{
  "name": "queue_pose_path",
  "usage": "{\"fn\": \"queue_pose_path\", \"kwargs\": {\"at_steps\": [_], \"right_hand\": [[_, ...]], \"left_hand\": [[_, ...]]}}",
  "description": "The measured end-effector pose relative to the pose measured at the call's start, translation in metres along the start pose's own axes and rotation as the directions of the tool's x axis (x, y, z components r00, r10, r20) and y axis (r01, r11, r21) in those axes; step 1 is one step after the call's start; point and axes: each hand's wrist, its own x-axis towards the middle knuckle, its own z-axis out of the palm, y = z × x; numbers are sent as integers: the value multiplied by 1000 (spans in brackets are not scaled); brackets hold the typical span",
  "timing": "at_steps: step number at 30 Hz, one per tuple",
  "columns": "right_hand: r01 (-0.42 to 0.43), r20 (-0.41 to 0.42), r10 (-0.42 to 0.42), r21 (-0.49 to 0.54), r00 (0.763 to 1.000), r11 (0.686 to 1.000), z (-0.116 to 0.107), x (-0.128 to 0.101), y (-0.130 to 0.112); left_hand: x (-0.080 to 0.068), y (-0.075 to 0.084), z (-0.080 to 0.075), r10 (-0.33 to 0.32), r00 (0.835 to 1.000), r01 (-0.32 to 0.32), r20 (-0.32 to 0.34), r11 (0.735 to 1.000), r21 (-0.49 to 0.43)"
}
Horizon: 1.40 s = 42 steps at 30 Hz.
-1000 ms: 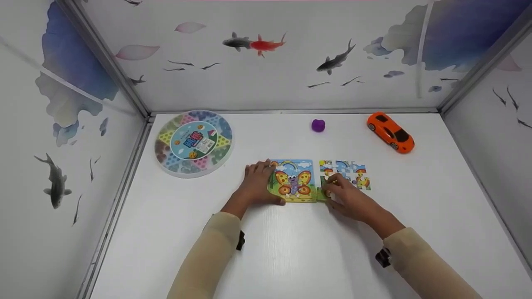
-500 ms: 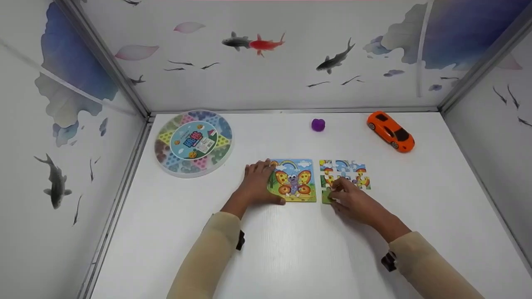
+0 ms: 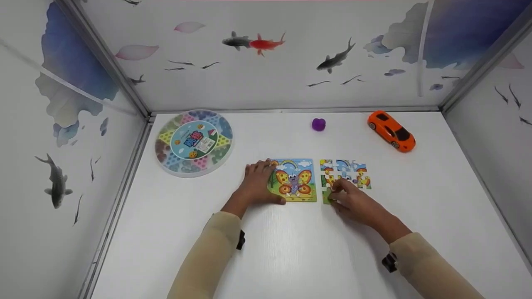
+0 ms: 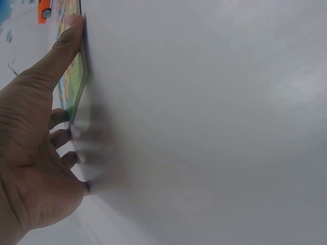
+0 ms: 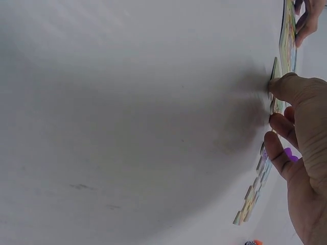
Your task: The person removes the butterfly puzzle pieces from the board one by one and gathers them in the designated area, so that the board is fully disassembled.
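Since a second ago the right hand [image 3: 351, 199] has carried its pinched green piece [image 3: 327, 196] right, to the loose pieces' [image 3: 345, 172] near-left corner. Left hand [image 3: 257, 185] lies spread on the butterfly board [image 3: 295, 180], left of it.

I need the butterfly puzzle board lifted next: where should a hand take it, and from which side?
Judging by its pose, take the butterfly puzzle board by its bare near edge: it lies flat and thin, the left hand covers its left edge, and loose puzzle pieces crowd its right.
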Motion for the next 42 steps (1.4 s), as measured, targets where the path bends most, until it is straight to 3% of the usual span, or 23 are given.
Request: {"fn": "queue_pose_path", "kwargs": {"at_steps": [12, 18, 28, 42], "right_hand": [[40, -48, -42, -37, 998, 999, 1, 1, 0], [-29, -36, 30, 8, 999, 1000, -3, 7, -5], [-58, -14, 58, -24, 998, 998, 1, 44, -30], [-7, 13, 8, -9, 1000, 1000, 24, 84, -54]], "left_hand": [[3, -3, 4, 2, 1000, -2, -4, 1000, 11], [3, -2, 3, -2, 1000, 2, 5, 999, 36], [2, -1, 2, -11, 1000, 11, 6, 1000, 17], [1, -1, 1, -14, 1000, 14, 6, 1000, 19]]}}
